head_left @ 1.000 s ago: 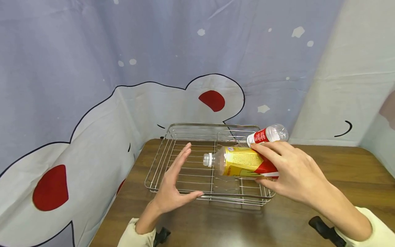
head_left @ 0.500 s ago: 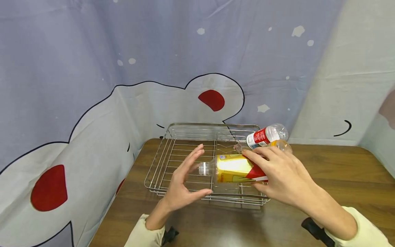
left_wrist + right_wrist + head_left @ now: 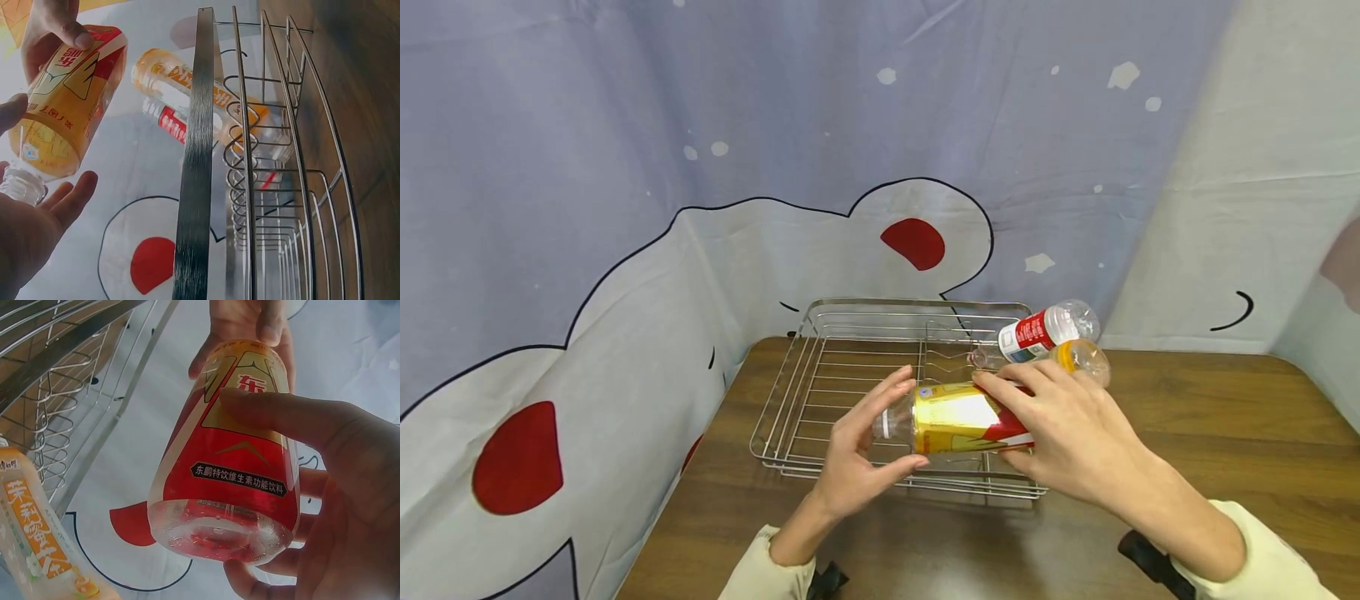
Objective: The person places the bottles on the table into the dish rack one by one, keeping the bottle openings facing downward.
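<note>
A clear plastic drink bottle point(image 3: 966, 417) with a yellow and red label lies sideways above the wire rack, its uncapped neck pointing left. My right hand point(image 3: 1067, 442) grips it near the base, with the thumb on the label and fingers curled underneath, as the right wrist view shows. My left hand point(image 3: 865, 454) surrounds the neck, fingers above and thumb below, loosely spread. In the left wrist view, the clear neck point(image 3: 24, 186) sits near the palm, and the left fingertips point(image 3: 84, 187) stand off the bottle.
The metal wire rack point(image 3: 820, 302) stands on the wooden table point(image 3: 1210, 417). Two more bottles lean at its right side: one with a red and white label point(image 3: 1030, 336) and one with an orange label point(image 3: 37, 528). A patterned cloth point(image 3: 760, 108) hangs behind.
My right hand has brought the bottle left and slightly down, while my left hand has moved right until it surrounds the neck. The orange-labelled bottle has come into view behind my right hand.
</note>
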`<state>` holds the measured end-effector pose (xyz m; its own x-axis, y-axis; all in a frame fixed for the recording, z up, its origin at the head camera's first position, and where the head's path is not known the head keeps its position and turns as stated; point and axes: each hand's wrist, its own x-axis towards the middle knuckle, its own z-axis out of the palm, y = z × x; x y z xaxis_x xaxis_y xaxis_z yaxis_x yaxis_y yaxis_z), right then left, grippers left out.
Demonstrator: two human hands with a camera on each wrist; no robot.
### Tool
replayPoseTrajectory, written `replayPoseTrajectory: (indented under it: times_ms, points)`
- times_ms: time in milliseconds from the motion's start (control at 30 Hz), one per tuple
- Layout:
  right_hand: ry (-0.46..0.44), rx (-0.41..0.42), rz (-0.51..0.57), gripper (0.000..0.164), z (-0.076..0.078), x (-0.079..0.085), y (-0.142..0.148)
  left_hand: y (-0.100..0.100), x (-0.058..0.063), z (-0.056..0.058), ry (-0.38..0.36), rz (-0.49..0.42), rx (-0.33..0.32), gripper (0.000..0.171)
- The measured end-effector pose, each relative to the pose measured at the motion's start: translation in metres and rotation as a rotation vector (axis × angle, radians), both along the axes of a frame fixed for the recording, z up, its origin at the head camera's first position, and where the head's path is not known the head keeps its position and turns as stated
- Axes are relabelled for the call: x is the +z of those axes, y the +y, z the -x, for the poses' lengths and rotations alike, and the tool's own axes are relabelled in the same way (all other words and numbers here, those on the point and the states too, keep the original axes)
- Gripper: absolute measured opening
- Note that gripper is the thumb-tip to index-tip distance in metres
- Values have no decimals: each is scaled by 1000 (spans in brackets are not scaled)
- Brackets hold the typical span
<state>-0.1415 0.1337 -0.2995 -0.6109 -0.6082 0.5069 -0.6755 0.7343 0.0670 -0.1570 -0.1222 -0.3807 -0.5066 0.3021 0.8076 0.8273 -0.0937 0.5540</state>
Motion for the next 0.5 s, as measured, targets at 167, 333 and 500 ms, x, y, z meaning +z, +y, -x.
replayPoseTrajectory:
  times_ms: [167,333,500]
  points:
    - [1,11,-1,78,2,-1,-4,0,-3,1,-7,-33,-7,76]
    - [-8,22,13,77,2,-2,-6,-3,-5,2,-31,-64,-27,68]
    - [-66,34,78,88,2,-2,-3,-8,-4,3,-57,-124,-62,68]
